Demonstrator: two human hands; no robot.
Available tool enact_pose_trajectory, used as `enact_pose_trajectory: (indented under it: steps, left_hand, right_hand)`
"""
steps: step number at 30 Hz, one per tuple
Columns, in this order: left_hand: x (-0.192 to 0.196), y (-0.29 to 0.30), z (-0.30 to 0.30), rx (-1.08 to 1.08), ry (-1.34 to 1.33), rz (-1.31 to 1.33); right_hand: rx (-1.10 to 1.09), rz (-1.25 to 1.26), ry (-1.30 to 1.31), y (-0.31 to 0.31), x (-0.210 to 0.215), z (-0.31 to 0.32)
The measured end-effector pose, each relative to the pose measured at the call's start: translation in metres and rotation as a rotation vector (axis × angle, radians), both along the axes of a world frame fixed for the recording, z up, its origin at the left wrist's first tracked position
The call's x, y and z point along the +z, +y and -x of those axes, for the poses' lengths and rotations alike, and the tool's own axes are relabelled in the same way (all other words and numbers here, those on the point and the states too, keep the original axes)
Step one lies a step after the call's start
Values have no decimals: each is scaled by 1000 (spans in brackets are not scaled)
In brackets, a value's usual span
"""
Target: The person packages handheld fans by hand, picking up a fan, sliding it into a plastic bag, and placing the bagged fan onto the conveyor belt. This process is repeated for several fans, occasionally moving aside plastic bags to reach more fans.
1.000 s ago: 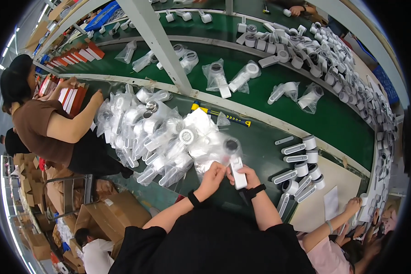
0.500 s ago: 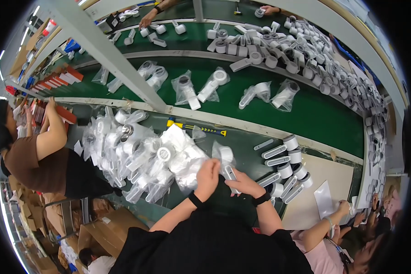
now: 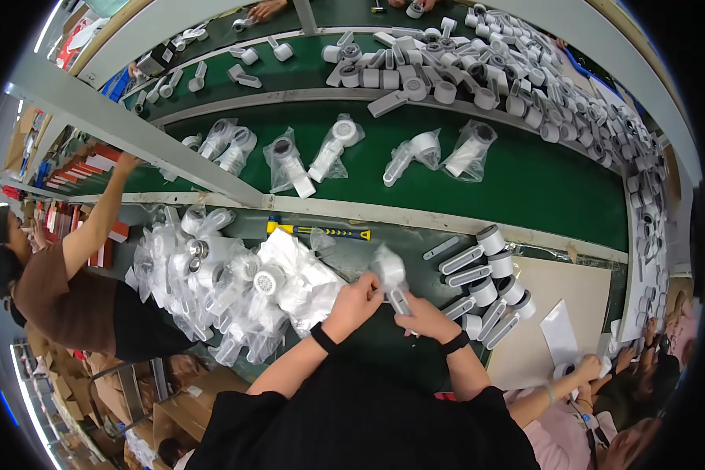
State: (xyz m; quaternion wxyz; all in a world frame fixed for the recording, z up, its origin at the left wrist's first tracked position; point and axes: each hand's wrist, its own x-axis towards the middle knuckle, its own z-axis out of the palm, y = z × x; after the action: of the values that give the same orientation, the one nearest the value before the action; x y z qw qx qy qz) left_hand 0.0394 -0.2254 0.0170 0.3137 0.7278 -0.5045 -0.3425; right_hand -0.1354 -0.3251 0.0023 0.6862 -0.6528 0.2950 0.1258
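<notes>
In front of me, my right hand (image 3: 427,319) is closed around the handle of a white handheld device with a round head (image 3: 392,272). A clear plastic bag (image 3: 381,255) covers the head, while the handle end shows in my right fingers. My left hand (image 3: 356,304) is pinched at the bag's left side, its fingertips partly hidden. Beside it lies a stack of clear plastic bags (image 3: 296,262). Farther left is a heap of bagged devices (image 3: 186,270). To the right of my hands, several unbagged devices (image 3: 486,291) lie in a group, with a loose grey-white strip-shaped part (image 3: 442,248) above.
A yellow-and-black hammer (image 3: 321,232) lies beyond the bags, by the rail (image 3: 352,210). Past it, a green conveyor (image 3: 360,188) carries bagged devices. Many unbagged ones (image 3: 446,70) crowd the far shelf. A slanting metal post (image 3: 149,141) crosses the left. Co-workers (image 3: 70,290) sit both sides.
The view has shifted a little. My hands stay on the bagged device, my left fingers slightly closer to its handle. The co-worker on the left has stretched an arm toward the red boxes.
</notes>
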Motion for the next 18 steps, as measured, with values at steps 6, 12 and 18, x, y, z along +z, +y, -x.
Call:
enact_pose_trajectory:
  steps: [6, 12, 18]
  left_hand:
    - [5, -16, 38, -244, -392, 238]
    - [-15, -30, 48, -108, -276, 338]
    - [-38, -86, 63, -99, 156, 236]
  right_hand:
    - [89, 807, -265, 17, -40, 3]
    - [-696, 184, -40, -27, 0, -1]
    - [-846, 966, -316, -106, -80, 3]
